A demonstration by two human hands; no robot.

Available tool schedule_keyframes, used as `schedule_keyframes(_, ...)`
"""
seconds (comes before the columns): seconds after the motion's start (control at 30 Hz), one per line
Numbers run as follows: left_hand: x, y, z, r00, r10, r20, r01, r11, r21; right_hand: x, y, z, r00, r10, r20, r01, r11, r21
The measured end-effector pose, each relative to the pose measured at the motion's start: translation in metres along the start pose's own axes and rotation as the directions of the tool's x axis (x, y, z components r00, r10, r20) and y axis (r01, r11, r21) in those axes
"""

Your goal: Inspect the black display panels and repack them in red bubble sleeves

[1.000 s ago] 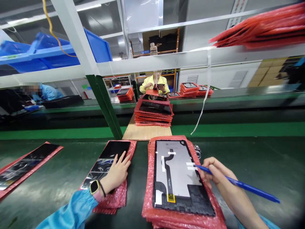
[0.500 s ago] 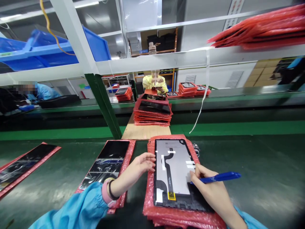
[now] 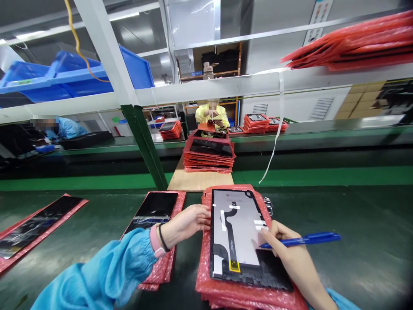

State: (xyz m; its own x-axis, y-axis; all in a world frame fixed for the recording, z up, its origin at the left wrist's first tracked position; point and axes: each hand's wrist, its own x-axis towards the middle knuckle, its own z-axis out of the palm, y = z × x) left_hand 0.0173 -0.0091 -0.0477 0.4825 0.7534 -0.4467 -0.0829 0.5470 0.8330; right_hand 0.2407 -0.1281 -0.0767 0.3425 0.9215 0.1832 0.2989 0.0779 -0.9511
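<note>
A tablet screen panel (image 3: 248,228) lies back side up on a stack of red bubble-wrap sleeves (image 3: 204,275). Its grey back carries a black flex cable (image 3: 231,239) with yellow tape at the lower end and several white tape strips. My right hand (image 3: 292,258) pinches a blue pen (image 3: 318,238), its tip low over the panel's right half; whether it touches cannot be told. At the panel's left edge rests my left hand (image 3: 187,221), empty, with fingers stretched out and slightly curled.
Left of the stack, another screen (image 3: 158,206) lies on red bubble wrap, partly behind my left arm. A further screen (image 3: 38,226) sits far left. Beyond, a stack of wrapped screens (image 3: 209,159) stands on a wooden board (image 3: 180,181). A green post (image 3: 142,146) rises nearby. Two people work behind.
The pen lies at a slightly flatter angle and its tip has shifted a little on the panel. My left forearm has moved slightly up and right. The whole view has shifted a little.
</note>
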Motion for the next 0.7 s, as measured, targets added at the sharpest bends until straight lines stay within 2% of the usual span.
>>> schedule_keyframes(0.07, 0.004, 0.004, 0.007, 0.999, -0.007, 0.032, 0.006, 0.999, 0.035, 0.001, -0.002, 0.000, 0.993, 0.101, 0.061, -0.111, 0.976, 0.188)
schedule_keyframes(0.17, 0.009, 0.007, 0.026, 0.995, -0.005, 0.098, 0.000, 0.998, 0.058, 0.001, -0.006, 0.003, 0.968, 0.201, 0.148, -0.244, 0.884, 0.398)
schedule_keyframes(0.27, 0.013, 0.005, 0.046, 0.991, 0.016, 0.132, -0.022, 0.999, 0.042, 0.000, -0.004, 0.004, 0.968, 0.176, 0.179, -0.242, 0.842, 0.482)
schedule_keyframes(0.33, 0.014, 0.003, 0.053, 0.990, 0.054, 0.130, -0.058, 0.998, 0.028, -0.001, -0.001, 0.000, 0.978, 0.129, 0.165, -0.194, 0.856, 0.478)
schedule_keyframes(0.4, 0.013, 0.004, 0.056, 0.986, 0.114, 0.121, -0.117, 0.993, 0.018, -0.001, 0.002, -0.011, 0.994, 0.076, 0.081, -0.104, 0.900, 0.424)
schedule_keyframes(0.5, 0.007, 0.012, 0.057, 0.965, 0.237, 0.112, -0.239, 0.971, 0.010, 0.003, -0.005, -0.033, 0.988, -0.015, -0.154, 0.071, 0.929, 0.363)
schedule_keyframes(0.6, -0.003, 0.025, 0.060, 0.897, 0.431, 0.095, -0.435, 0.900, 0.018, 0.012, -0.022, -0.051, 0.934, -0.060, -0.351, 0.204, 0.899, 0.388)
schedule_keyframes(0.67, -0.008, 0.033, 0.064, 0.847, 0.526, 0.082, -0.528, 0.849, 0.004, 0.021, -0.033, -0.057, 0.917, -0.058, -0.396, 0.224, 0.894, 0.388)
schedule_keyframes(0.7, -0.010, 0.037, 0.066, 0.834, 0.546, 0.077, -0.546, 0.838, -0.021, 0.025, -0.036, -0.057, 0.920, -0.052, -0.389, 0.211, 0.901, 0.379)
